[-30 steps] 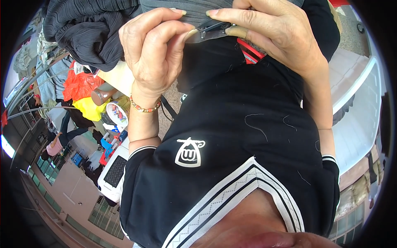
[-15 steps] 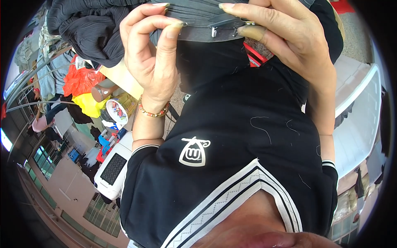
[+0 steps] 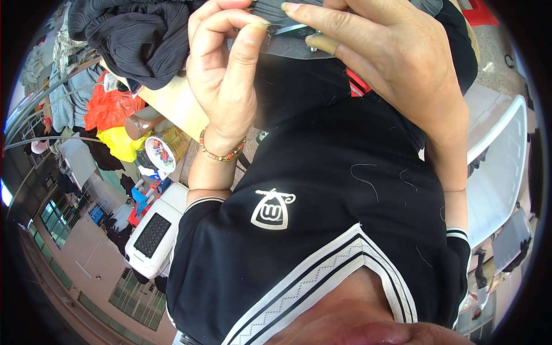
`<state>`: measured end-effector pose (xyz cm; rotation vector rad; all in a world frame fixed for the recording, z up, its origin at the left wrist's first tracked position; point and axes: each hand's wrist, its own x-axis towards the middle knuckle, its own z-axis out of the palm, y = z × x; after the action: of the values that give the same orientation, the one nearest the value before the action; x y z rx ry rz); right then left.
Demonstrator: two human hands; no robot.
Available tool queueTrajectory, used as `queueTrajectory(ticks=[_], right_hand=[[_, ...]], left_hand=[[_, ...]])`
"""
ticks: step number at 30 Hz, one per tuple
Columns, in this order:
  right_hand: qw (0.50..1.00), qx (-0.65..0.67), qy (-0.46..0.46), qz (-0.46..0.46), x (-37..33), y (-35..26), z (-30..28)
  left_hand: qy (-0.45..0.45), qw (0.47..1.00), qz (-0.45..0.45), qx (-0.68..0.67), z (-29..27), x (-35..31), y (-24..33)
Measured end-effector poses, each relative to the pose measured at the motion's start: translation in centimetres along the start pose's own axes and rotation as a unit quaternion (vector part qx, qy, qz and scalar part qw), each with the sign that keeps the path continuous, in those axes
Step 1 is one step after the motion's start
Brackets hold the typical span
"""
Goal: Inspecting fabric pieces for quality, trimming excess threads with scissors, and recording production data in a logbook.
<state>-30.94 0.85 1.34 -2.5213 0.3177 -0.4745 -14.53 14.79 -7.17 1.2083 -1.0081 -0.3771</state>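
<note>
A dark grey ribbed garment (image 3: 296, 43) lies over my lap at the top of the view, its sheer edge stretched between my hands. My left hand (image 3: 225, 77) is closed, thumb and forefinger pinching that edge beside a tiny metal piece. Close by on the right, my right hand (image 3: 397, 63) has its fingers bent around a small tool with a slim, pointed metal blade (image 3: 290, 29); its grip is hidden, and it may be thread snips. The blade points toward my left fingertips. Another small shiny metal piece (image 3: 313, 49) sits on the edge below my right thumb.
More dark ribbed fabric (image 3: 144, 49) is heaped at upper left on a pale wooden table (image 3: 183, 106). Beside it are a red plastic bag (image 3: 114, 110), a yellow bag (image 3: 122, 144) and a tub of small items (image 3: 160, 154). A large white plastic bin (image 3: 497, 167) stands at right.
My left hand has moved slightly right and up, and my right hand slightly left, bringing the fingertips closer. The blade has turned and now catches light. A metal piece seen between the hands is now covered.
</note>
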Motion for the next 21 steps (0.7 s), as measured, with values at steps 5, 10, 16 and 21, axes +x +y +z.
queueTrajectory(ticks=[5, 10, 16, 21], right_hand=[[0.999, 0.029, 0.038, -0.008, 0.0, 0.6, 0.3], [0.982, 0.143, 0.123, 0.016, -0.4, 3.1, 1.1], [0.838, 0.516, 0.111, 0.140, 0.5, 8.6, 3.4], [0.854, 0.487, 0.132, 0.122, 2.4, 8.6, 3.5]], left_hand=[[0.006, 1.000, 0.007, -0.001, 0.0, 0.2, -0.4], [-0.026, 0.990, 0.063, 0.120, -0.7, -0.1, -0.5], [-0.092, 0.952, 0.099, 0.275, -2.0, 0.1, -0.9], [-0.025, 0.957, 0.115, 0.266, -2.4, 0.2, -1.4]])
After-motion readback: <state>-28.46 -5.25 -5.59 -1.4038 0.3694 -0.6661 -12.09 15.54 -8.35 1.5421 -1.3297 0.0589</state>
